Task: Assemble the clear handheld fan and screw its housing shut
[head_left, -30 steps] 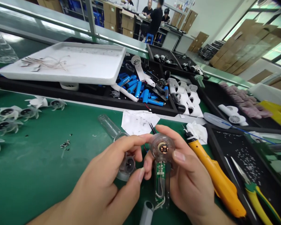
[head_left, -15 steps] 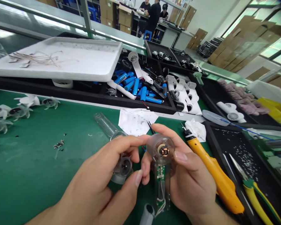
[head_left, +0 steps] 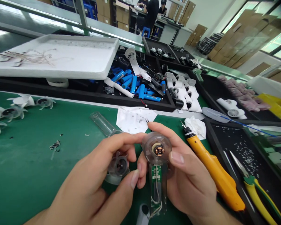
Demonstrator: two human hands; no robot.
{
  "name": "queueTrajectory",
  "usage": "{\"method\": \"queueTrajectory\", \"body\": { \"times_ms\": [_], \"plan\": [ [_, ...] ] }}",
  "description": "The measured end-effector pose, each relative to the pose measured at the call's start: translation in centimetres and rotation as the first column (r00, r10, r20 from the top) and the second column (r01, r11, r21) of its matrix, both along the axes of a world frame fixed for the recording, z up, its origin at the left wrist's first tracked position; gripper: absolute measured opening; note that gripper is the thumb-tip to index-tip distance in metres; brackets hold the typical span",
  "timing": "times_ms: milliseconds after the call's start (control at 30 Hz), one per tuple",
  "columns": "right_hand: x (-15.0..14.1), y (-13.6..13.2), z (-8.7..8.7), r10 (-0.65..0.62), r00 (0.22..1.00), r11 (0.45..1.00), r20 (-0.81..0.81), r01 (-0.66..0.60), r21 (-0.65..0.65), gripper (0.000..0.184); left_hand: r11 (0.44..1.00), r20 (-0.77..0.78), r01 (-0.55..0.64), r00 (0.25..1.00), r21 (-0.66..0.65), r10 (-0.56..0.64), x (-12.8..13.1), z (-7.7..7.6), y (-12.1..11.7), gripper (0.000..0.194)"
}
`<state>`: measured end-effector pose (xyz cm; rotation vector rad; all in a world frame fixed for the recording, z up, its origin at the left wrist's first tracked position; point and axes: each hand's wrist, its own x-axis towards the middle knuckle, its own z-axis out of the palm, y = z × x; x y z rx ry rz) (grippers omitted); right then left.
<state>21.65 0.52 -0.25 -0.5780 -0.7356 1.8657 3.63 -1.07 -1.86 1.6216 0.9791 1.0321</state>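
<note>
My left hand [head_left: 89, 178] pinches a small clear fan part with a dark hub [head_left: 118, 166] between thumb and fingers. My right hand [head_left: 189, 181] holds a clear round fan housing [head_left: 156, 148] with a copper-centred motor in it. A green circuit board [head_left: 156, 184] with thin wires hangs below that housing. The two hands nearly touch. A clear plastic tube [head_left: 102, 124] lies on the green mat, its lower end hidden behind my left hand. A grey tube end [head_left: 143, 215] shows under my hands.
A yellow electric screwdriver [head_left: 210, 165] lies right of my right hand, beside yellow-green pliers [head_left: 259, 200] in a black tray [head_left: 239, 140]. Ahead are a white paper sheet [head_left: 133, 119], blue cylindrical cells [head_left: 133, 87] in a black tray, and a white foam board [head_left: 53, 56]. Co-workers sit far back.
The whole scene has drifted left and up in view. Both hands keep the same hold, and the housing and fan part have shifted slightly left with them.
</note>
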Motion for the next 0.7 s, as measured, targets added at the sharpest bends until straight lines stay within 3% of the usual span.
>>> {"method": "queueTrajectory", "body": {
  "times_ms": [267,467,700],
  "plan": [
    [0.25,-0.23,-0.34,0.014,0.996,1.0,0.083,-0.013,-0.019,0.042,1.0,-0.006,-0.007,1.0,-0.022,0.007,0.0,0.27,0.12,0.045],
    [0.02,-0.25,-0.09,-0.012,1.0,1.0,0.021,0.012,-0.011,0.036,1.0,0.011,-0.002,1.0,-0.023,0.002,0.26,0.68,0.24,0.045],
    [0.14,-0.49,-0.56,-0.023,1.0,0.999,0.011,0.023,0.023,0.041,0.999,-0.012,-0.017,1.0,-0.029,0.017,0.39,1.02,0.4,0.045]
  ]
}}
